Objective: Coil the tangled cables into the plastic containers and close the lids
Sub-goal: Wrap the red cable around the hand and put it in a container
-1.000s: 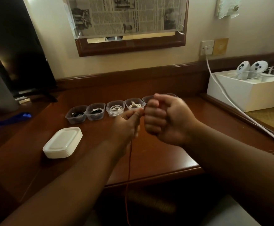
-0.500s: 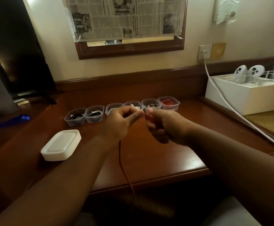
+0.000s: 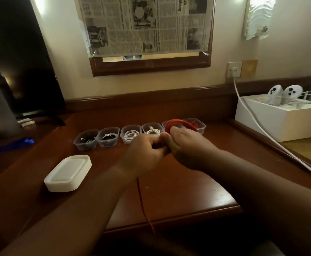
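Red cable (image 3: 180,124) is sitting looped in your right hand (image 3: 186,145), fingers curled round the coil above the desk (image 3: 178,191). Your left hand (image 3: 143,154) is pinching the strand beside it, the tail trailing off the desk edge.

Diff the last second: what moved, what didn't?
A red coil now shows above the right hand, unseen before; hands have dropped toward the desk. Left hand keeps pinching the red cable, whose tail hangs off the edge. Containers and lid stack unmoved.
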Demonstrator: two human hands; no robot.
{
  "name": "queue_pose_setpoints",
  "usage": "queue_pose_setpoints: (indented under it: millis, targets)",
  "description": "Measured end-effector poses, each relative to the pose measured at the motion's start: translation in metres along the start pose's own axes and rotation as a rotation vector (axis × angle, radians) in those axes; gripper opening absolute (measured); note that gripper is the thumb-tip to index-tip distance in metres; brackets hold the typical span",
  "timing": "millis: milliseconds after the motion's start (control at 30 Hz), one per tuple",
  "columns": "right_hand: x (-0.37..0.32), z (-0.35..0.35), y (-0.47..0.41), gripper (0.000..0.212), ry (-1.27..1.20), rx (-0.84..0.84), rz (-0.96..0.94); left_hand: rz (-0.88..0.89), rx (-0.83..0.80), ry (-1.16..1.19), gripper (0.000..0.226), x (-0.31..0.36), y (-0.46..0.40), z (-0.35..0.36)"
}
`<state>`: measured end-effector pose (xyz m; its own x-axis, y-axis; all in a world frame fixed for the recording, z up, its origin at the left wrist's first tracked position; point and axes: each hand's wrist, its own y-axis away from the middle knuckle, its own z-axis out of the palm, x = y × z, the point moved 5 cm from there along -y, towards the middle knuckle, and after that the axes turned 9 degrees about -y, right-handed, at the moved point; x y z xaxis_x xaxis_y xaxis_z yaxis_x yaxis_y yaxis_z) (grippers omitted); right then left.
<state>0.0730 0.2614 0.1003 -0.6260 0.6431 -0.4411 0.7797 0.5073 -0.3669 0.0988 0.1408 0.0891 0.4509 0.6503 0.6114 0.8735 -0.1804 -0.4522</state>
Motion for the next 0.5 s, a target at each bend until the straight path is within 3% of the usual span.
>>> queue_pose_setpoints:
  millis: [67,100,200,267,333,400,467,500]
  targets:
    - [-0.009,0.003,0.004,0.043,-0.072,-0.077,0.074,-0.047,0.044,0.056,0.006,-0.007,-0.006,-0.014]
    - [-0.012,0.006,0.006,0.044,-0.225,-0.167,0.157,-0.076,0.069,0.129,0.02,-0.012,-0.007,-0.019]
    - [-0.02,0.017,0.012,0.061,-1.206,-0.398,0.359,-0.235,0.122,0.44,0.035,-0.027,-0.007,-0.016]
    - [-0.026,0.005,0.006,0.067,-1.738,-0.279,0.312,-0.322,0.138,0.608,0.031,-0.034,-0.002,-0.002]
    - [-0.021,-0.009,-0.003,0.062,-1.945,0.003,0.197,-0.355,0.076,0.627,0.028,-0.034,0.008,0.016]
    - [-0.009,-0.023,-0.011,0.053,-1.72,0.271,0.071,-0.335,-0.025,0.503,0.024,-0.031,0.017,0.029]
    - [0.003,-0.032,-0.01,0.046,-0.909,0.432,-0.031,-0.27,-0.043,0.338,0.021,-0.023,0.02,0.03]
    - [0.004,-0.028,-0.008,0.047,-0.436,0.401,-0.062,-0.231,-0.017,0.26,0.02,-0.019,0.018,0.026]
